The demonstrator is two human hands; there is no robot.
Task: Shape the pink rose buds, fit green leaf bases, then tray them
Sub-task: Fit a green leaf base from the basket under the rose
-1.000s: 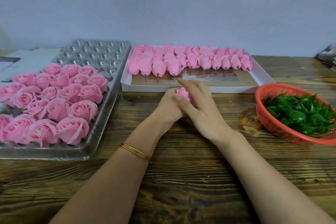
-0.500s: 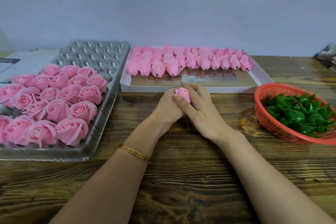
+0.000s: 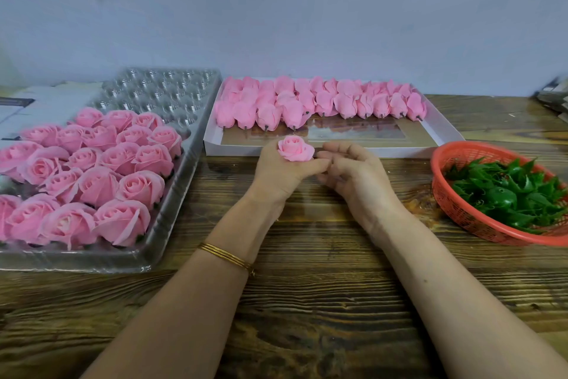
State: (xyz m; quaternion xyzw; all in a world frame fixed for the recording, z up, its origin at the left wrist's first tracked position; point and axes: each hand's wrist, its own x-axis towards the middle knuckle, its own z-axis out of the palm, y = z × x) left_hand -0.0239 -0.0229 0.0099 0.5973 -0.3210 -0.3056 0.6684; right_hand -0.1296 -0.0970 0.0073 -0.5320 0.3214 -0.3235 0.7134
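Note:
My left hand (image 3: 281,174) grips a pink rose bud (image 3: 295,148) with its petals spread open, facing up above the table's middle. My right hand (image 3: 353,174) sits just right of it, fingers loosely curled, holding nothing; its fingertips are near the left thumb. Closed pink buds (image 3: 307,103) lie in rows in a white flat box (image 3: 442,129) behind the hands. Green leaf bases (image 3: 510,191) fill a red basket (image 3: 455,206) at the right. Finished roses (image 3: 92,169) fill the near part of a clear plastic tray (image 3: 172,225) at the left.
The tray's far cells (image 3: 166,92) hold nothing. A white box (image 3: 40,108) lies behind the tray at the left. Some grey items (image 3: 553,95) sit at the far right edge. Bare wooden table (image 3: 307,301) lies under my forearms.
My right hand has come off the bud and drawn slightly right. The bud, earlier tight and mostly covered by both hands, now shows opened petals in my left hand.

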